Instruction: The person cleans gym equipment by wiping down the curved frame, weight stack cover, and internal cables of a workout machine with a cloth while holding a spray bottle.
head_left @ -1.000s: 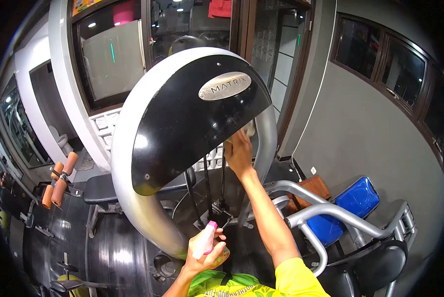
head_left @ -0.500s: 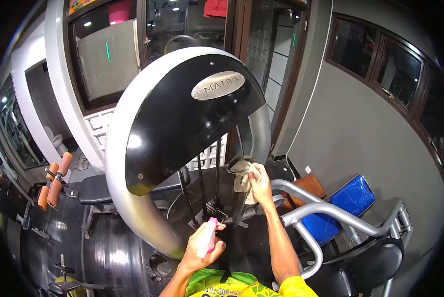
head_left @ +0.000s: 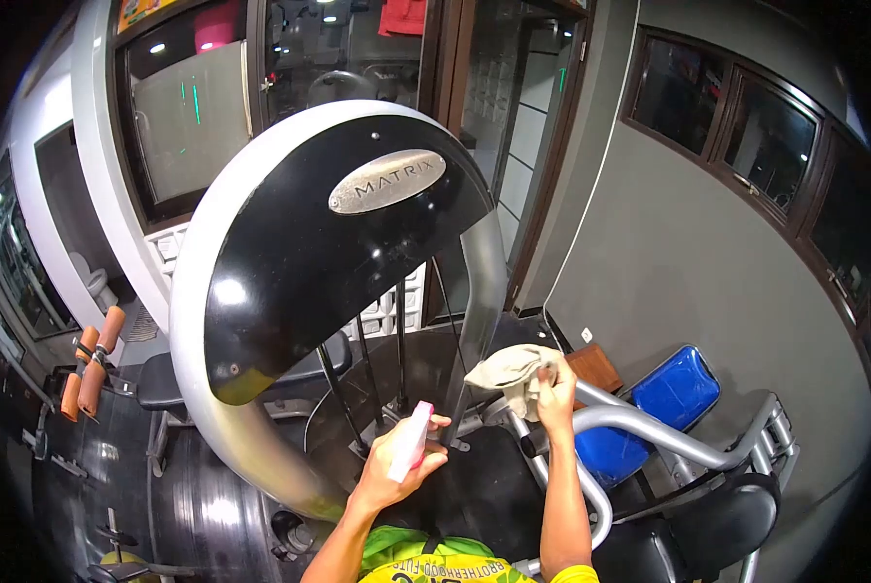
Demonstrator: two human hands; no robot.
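My left hand is wrapped around a spray bottle with a white and pink head; its lower part is hidden by the hand. Bunched in my right hand is a beige cloth, held out to the right of the machine and apart from its frame. In front of me stands a gym machine with a black panel, an oval MATRIX badge and a curved silver frame. Grey handle tubes pass close to my right forearm.
A blue padded seat and a brown board lie by the grey wall. Black machine pads are at lower right. On the left are a bench and orange foam rollers.
My right hand has drawn the cloth away from the machine's right-hand tube, to the right, and the cloth is spread wider. The view has shifted slightly; my left hand still grips the spray bottle.
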